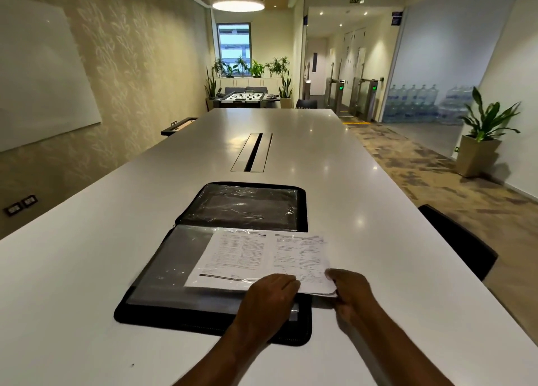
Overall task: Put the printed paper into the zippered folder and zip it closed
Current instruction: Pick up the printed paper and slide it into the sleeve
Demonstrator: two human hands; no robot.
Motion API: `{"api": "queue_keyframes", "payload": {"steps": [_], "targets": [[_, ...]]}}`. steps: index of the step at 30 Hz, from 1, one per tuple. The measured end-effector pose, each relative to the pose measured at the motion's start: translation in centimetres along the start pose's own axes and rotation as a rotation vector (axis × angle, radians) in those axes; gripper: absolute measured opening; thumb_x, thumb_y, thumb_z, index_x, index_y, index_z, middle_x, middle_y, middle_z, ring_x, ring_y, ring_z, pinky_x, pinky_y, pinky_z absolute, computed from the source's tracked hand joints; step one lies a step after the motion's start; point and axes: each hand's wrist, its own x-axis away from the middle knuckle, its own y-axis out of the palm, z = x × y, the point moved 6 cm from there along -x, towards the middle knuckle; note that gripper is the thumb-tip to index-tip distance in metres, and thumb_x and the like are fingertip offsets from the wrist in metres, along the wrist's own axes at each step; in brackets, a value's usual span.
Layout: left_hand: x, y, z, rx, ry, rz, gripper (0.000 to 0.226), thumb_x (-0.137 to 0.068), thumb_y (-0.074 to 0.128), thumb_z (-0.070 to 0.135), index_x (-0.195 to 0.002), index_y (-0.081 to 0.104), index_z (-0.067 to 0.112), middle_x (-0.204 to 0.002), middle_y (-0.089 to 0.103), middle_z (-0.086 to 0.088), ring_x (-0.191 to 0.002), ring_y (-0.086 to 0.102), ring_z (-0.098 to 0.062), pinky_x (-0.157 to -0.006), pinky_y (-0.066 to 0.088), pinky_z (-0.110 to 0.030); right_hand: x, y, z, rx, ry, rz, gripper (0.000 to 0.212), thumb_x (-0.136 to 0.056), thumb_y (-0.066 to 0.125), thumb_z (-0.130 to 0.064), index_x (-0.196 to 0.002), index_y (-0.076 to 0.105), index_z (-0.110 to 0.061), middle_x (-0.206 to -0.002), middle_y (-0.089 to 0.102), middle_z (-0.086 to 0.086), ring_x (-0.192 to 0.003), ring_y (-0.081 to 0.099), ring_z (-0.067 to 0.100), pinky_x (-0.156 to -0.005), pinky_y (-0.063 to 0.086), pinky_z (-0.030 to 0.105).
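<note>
The zippered folder (186, 304) is being taken as the landmark: it is lying unzipped and spread flat in two halves on the white table (72, 283), with clear plastic sleeves being shown on both halves. To the left of the folder only bare tabletop is being shown. The printed paper (256, 259) is being laid across the right part of the folder's near half, its right edge jutting out past the folder's right border. At the paper's near edge, over the folder's near right corner, the left hand (269, 297) is being pressed down with fingers curled together on the sheet. Just right of the folder's border, the paper's near right corner is being pinched by the right hand (353, 291). Well to the right of the folder, a dark chair (457, 240) is being tucked against the table edge
</note>
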Motion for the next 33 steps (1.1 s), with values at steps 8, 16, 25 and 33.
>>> {"api": "queue_keyframes", "payload": {"steps": [8,16,25,33], "targets": [[0.5,0.0,-0.2,0.009,-0.003,0.011,0.010,-0.077,0.073,0.014,-0.087,0.071,0.012,-0.088,0.074,-0.002,-0.077,0.070,-0.016,-0.067,0.057,-0.024,-1.6,-0.8,-1.8,0.180,-0.024,0.019,0.008,-0.076,0.059,0.010,-0.081,0.062,0.016,-0.086,0.069,0.037,-0.072,0.070,0.046,-0.065,0.057,0.050],[-0.2,-0.1,0.4,0.016,-0.026,0.003,0.006,-0.084,0.068,0.017,-0.085,0.072,0.012,-0.083,0.073,-0.002,-0.073,0.068,-0.016,-0.063,0.056,-0.028,-1.1,4.6,-0.3,0.324,-0.027,-0.023,0.008,-0.075,0.058,0.012,-0.071,0.063,0.008,-0.047,0.056,0.016,-0.032,0.048,0.021,-0.037,0.041,0.023],[-0.3,-0.2,0.7,0.038,-0.025,0.001,0.007,-0.082,0.072,0.018,-0.085,0.072,0.012,-0.080,0.073,-0.002,-0.070,0.067,-0.016,-0.060,0.055,-0.027,-1.4,6.0,-0.7,0.489,-0.101,-0.074,0.007,-0.072,0.066,0.003,-0.067,0.069,0.004,-0.056,0.064,0.014,-0.044,0.053,0.021,-0.046,0.045,0.026],[-0.4,0.0,0.0,0.165,-0.172,-0.096,0.016,-0.084,0.066,0.031,-0.082,0.071,0.017,-0.081,0.072,0.003,-0.072,0.065,-0.012,-0.061,0.052,-0.022,-2.8,5.4,-1.4,0.623,-0.106,-0.047,0.020,-0.076,0.062,-0.006,-0.056,0.064,-0.001,-0.049,0.060,0.012,-0.035,0.046,0.017,-0.037,0.036,0.021]]}}
